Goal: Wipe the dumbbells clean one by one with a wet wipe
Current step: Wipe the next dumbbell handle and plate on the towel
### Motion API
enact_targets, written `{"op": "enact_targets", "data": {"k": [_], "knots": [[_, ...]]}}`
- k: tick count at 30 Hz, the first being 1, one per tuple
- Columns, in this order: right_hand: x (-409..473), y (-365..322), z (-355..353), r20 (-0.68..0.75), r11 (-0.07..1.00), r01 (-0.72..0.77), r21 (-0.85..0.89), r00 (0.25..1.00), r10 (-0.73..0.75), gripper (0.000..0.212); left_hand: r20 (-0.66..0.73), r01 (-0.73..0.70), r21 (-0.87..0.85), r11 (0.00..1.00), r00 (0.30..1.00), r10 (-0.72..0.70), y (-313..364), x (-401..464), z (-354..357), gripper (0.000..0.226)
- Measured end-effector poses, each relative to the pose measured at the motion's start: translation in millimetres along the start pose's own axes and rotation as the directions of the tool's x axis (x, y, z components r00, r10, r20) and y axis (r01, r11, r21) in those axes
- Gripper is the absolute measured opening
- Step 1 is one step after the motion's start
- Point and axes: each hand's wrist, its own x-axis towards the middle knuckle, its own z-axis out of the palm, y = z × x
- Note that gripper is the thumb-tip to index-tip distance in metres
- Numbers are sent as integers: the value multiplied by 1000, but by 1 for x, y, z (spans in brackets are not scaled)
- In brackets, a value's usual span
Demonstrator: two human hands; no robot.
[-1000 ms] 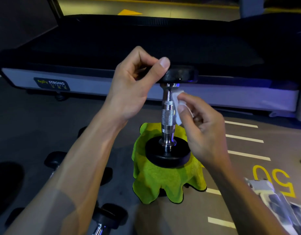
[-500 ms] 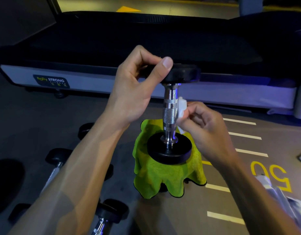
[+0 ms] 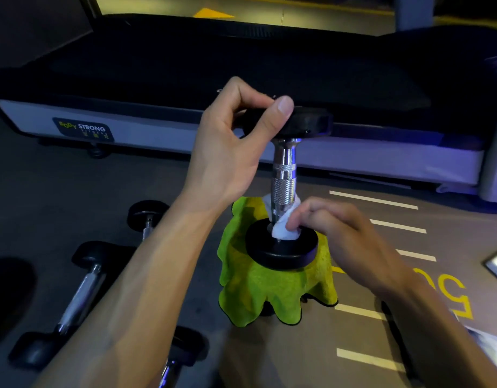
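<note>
Left hand grips the rim of the upper black plate of an upright dumbbell, thumb curled over the near edge. Right hand pinches a white wet wipe against the base of the chrome handle, where it meets the lower plate. That plate rests on a green cloth draped over something hidden on the floor. To the left lie more dumbbells on their sides. Far across stands a treadmill.
</note>
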Motion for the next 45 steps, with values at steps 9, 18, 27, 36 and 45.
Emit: {"op": "enact_targets", "data": {"k": [9, 18, 27, 36, 45], "knots": [[12, 19, -2, -116, 985, -68, 161, 989, 87, 52, -26, 23, 28, 999, 999, -23, 2, -3, -1, 17], [4, 28, 14, -59, 988, 37, 150, 998, -29, 35, -35, 35, 22, 999, 999, -35, 5, -6, 1, 18], [27, 32, 17, 130, 959, 42, 281, 988, -81, 36, -29, 29, 9, 1000, 999, -29, 5, -7, 3, 17], [4, 23, 44, -282, 982, 43, -183, 955, -94, 30, -55, 8, 32, 999, 998, -6, 10, -11, 5, 19], [41, 48, 7, 311, 929, -35, 368, 946, -87, 37, -61, -2, 19, 1000, 998, 3, 6, -8, 2, 17]]}}
